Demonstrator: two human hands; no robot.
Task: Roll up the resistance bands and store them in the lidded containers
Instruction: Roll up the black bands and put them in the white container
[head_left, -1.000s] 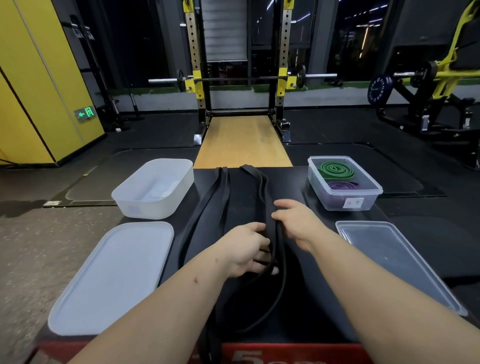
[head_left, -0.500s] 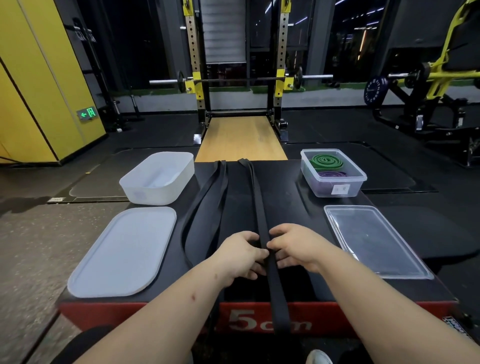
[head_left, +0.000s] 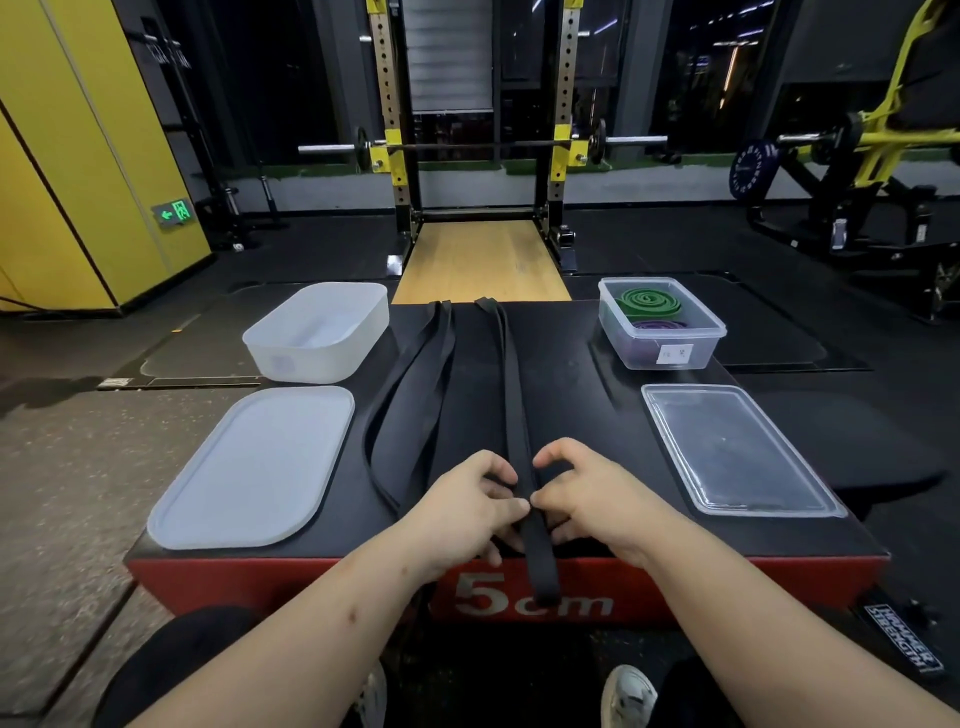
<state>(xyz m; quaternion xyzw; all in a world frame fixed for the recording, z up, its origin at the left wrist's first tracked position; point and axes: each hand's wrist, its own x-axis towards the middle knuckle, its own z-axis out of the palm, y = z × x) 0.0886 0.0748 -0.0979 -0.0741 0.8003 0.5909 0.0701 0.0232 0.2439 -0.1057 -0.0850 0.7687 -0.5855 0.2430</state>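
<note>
Left hand (head_left: 467, 506) and right hand (head_left: 582, 493), fingers curled, apparently pinching narrow black band (head_left: 511, 395) near platform edge.

Black-topped counter (head_left: 571, 415) with a red front face (head_left: 311, 582) marked "5cm". Behind it, a wooden platform (head_left: 480, 260) runs back to a squat rack (head_left: 387, 104) with yellow fittings, across which a barbell (head_left: 467, 147) rests level. Left: a yellow wall (head_left: 62, 156) with a green exit sign (head_left: 174, 212) low down. Right: a yellow-framed machine (head_left: 893, 104) near a dark weight plate (head_left: 753, 171). Bottom edge: a white shoe (head_left: 628, 691).
</note>
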